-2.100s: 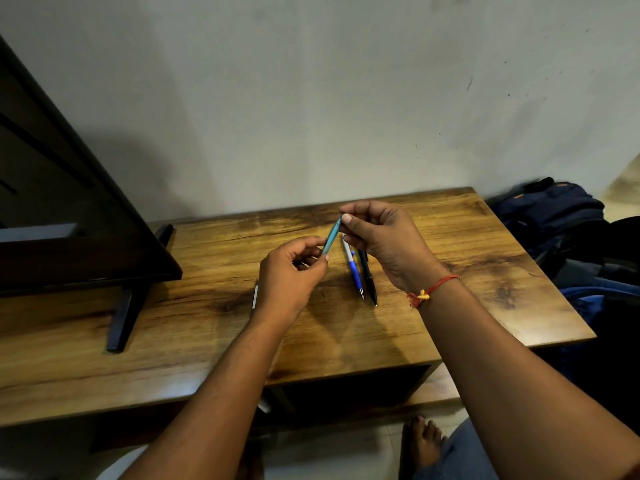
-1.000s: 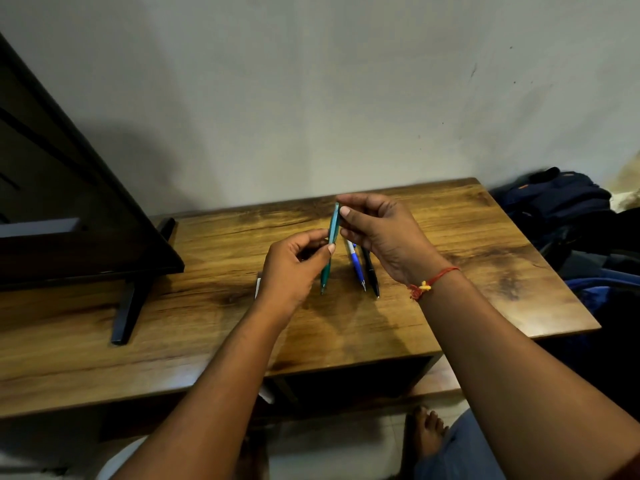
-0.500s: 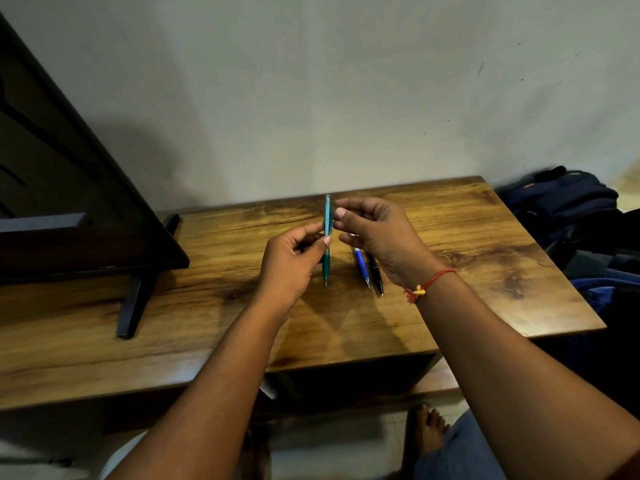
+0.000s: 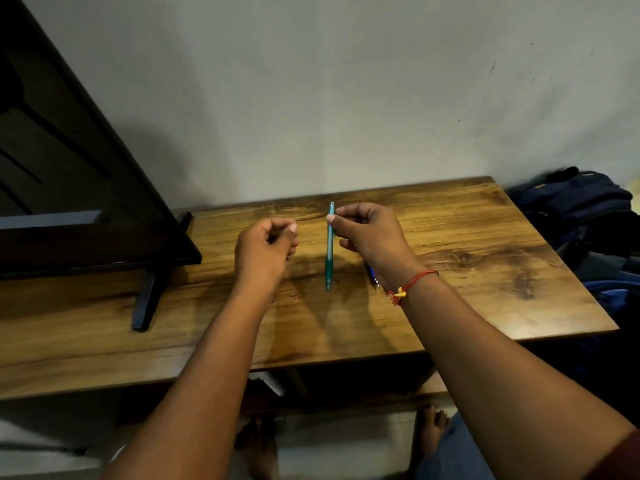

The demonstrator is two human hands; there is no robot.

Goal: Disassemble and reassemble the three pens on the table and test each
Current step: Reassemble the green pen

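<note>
Fingers (image 4: 341,216) of the right hand (image 4: 372,237) pinched the teal pen (image 4: 329,258) near its top, upright above the desk (image 4: 485,254); the left hand (image 4: 263,251), gripping it a moment earlier, had let go and drawn aside, fingers curled on nothing visible; the pen looked whole, probably ready for testing.

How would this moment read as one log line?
right hand pinches teal pen upright | left hand curled, apart from pen | blue pen lies on table
</note>
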